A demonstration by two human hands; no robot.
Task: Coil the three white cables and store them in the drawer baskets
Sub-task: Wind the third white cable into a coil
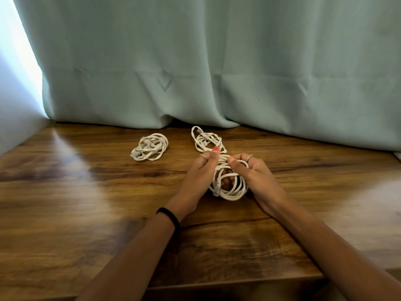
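No readable txt, labels, brands or nos. anywhere: cables, tabletop, curtain all plain, nothing printed that shows.

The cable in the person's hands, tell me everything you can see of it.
The held cable is thin, white and round, looks plastic-coated, and is wound into several loose loops with a clear plug hanging at its left. The left hand and right hand both grip it just above the wooden table. Its far end seems to meet another white bundle.
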